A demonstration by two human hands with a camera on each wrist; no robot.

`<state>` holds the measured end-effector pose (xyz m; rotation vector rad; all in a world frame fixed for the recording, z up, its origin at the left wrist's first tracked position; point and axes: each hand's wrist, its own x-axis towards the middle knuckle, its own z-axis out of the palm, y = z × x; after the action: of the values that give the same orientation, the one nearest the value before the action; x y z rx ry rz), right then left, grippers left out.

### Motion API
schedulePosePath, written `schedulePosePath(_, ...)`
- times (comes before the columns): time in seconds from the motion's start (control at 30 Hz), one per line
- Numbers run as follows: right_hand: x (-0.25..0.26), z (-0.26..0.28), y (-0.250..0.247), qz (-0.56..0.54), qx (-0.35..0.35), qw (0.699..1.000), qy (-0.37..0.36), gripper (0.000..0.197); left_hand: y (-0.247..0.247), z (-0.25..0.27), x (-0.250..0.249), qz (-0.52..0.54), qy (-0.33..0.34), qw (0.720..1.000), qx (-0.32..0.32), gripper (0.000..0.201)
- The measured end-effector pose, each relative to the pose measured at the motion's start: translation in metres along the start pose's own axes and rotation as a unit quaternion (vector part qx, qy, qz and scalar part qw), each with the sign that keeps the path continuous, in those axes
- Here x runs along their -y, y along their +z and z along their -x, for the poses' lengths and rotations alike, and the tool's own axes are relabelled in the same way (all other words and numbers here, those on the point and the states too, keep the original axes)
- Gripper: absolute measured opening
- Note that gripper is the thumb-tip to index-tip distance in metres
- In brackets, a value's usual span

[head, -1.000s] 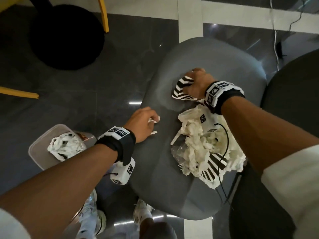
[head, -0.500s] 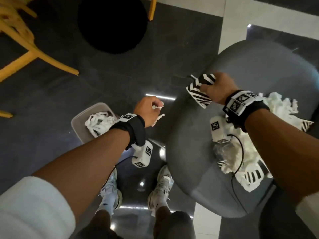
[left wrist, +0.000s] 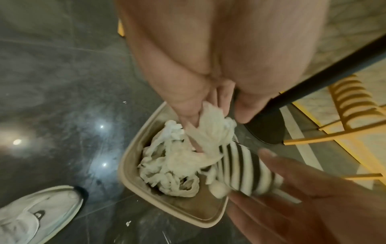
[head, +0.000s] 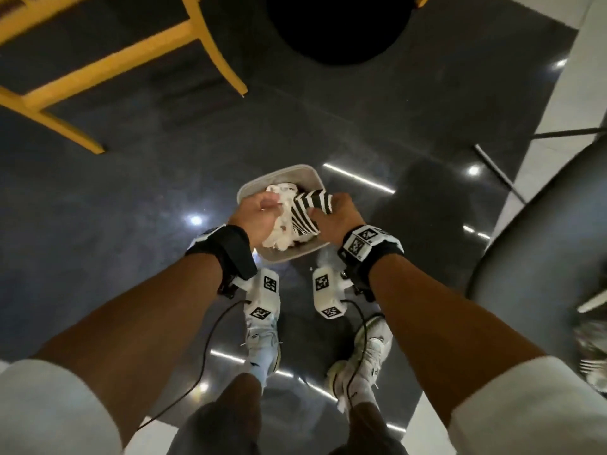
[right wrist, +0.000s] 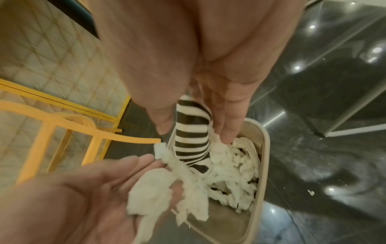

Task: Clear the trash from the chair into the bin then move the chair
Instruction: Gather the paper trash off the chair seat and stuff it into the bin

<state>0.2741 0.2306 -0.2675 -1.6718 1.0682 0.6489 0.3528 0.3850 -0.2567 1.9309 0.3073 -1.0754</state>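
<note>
A beige square bin (head: 243, 193) stands on the dark floor in front of my feet, with white tissue inside. Both hands are over it. My left hand (head: 264, 213) has straight fingers, and a wad of white tissue (right wrist: 154, 189) lies loose on them over the bin (right wrist: 264, 148). My right hand (head: 336, 218) holds a crumpled black-and-white striped paper (head: 308, 208) between thumb and fingers; the striped paper (right wrist: 192, 135) points down into the bin. The grey chair (head: 542, 244) is at the right edge, with some trash on its seat.
A yellow chair frame (head: 203, 37) stands at the back left. A round black base (head: 338, 27) sits at the back. My two white shoes (head: 262, 336) are just behind the bin. Small white scraps (left wrist: 127, 223) lie on the glossy floor.
Both hands left the grey chair seat and swung left to the bin with their trash. My left hand's fingers went from curled around the tissue to straight.
</note>
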Motion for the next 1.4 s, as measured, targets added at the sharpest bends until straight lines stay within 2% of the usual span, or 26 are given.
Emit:
schedulePosePath(0.07,0.0,-0.003,0.017,-0.015,0.008,1.0,0.024,0.07,-0.007,-0.003,0.011,0.136,-0.063,0.986,0.073,0.041)
schedulePosePath(0.1,-0.004,-0.002,0.021,-0.025,0.007,0.999,0.031,0.072,-0.009,-0.004,0.016,0.156,-0.073,0.98,0.1,0.053)
schedulePosePath(0.2,-0.018,0.008,0.013,-0.032,0.017,0.999,0.026,0.062,-0.013,0.0,0.012,0.088,-0.047,0.989,0.112,0.069)
schedulePosePath(0.33,-0.032,0.038,-0.02,-0.002,0.063,0.997,0.045,0.028,-0.007,0.015,-0.018,0.011,-0.011,0.996,0.092,0.056)
schedulePosePath(0.43,-0.042,0.067,-0.05,-0.032,0.027,0.998,0.04,0.012,0.01,0.032,-0.038,-0.057,0.021,0.993,0.101,0.039)
schedulePosePath(0.53,-0.058,0.09,-0.081,-0.046,-0.016,0.998,0.036,0.008,0.038,0.055,-0.055,-0.116,0.061,0.982,0.133,0.03)
schedulePosePath(0.6,-0.082,0.103,-0.108,-0.064,-0.039,0.997,0.032,0.02,0.067,0.074,-0.071,-0.172,0.102,0.966,0.165,0.03)
schedulePosePath(0.77,-0.159,0.137,-0.178,-0.121,-0.107,0.987,0.02,0.018,0.173,0.12,-0.109,-0.254,0.169,0.929,0.21,0.026)
schedulePosePath(0.83,-0.181,0.162,-0.212,-0.133,-0.159,0.978,0.015,0.02,0.227,0.14,-0.121,-0.281,0.209,0.908,0.228,0.028)
schedulePosePath(0.9,-0.195,0.192,-0.249,-0.1,-0.204,0.974,0.003,0.018,0.28,0.165,-0.127,-0.306,0.259,0.878,0.262,0.035)
schedulePosePath(0.93,-0.205,0.204,-0.266,-0.081,-0.229,0.97,-0.005,0.019,0.305,0.178,-0.129,-0.327,0.291,0.856,0.276,0.04)
schedulePosePath(1.0,-0.233,0.224,-0.3,-0.086,-0.275,0.957,-0.016,0.023,0.354,0.204,-0.127,-0.401,0.362,0.788,0.295,0.058)
schedulePosePath(1.07,-0.252,0.237,-0.325,-0.094,-0.299,0.949,-0.024,0.022,0.387,0.227,-0.12,-0.445,0.394,0.737,0.323,0.077)
schedulePosePath(1.13,-0.274,0.249,-0.346,-0.119,-0.322,0.938,-0.035,0.017,0.419,0.248,-0.106,-0.465,0.408,0.71,0.337,0.095)
schedulePosePath(1.2,-0.293,0.256,-0.363,-0.133,-0.36,0.922,-0.042,0.013,0.444,0.259,-0.09,-0.495,0.415,0.692,0.322,0.108)
schedulePosePath(1.27,-0.307,0.259,-0.373,-0.136,-0.387,0.91,-0.053,0.013,0.459,0.263,-0.08,-0.525,0.392,0.689,0.308,0.106)
schedulePosePath(1.3,-0.313,0.259,-0.377,-0.13,-0.39,0.91,-0.058,0.014,0.463,0.263,-0.076,-0.526,0.381,0.695,0.308,0.097)
schedulePosePath(1.4,-0.322,0.256,-0.382,-0.082,-0.337,0.937,-0.047,0.019,0.462,0.259,-0.075,-0.466,0.37,0.737,0.32,0.062)
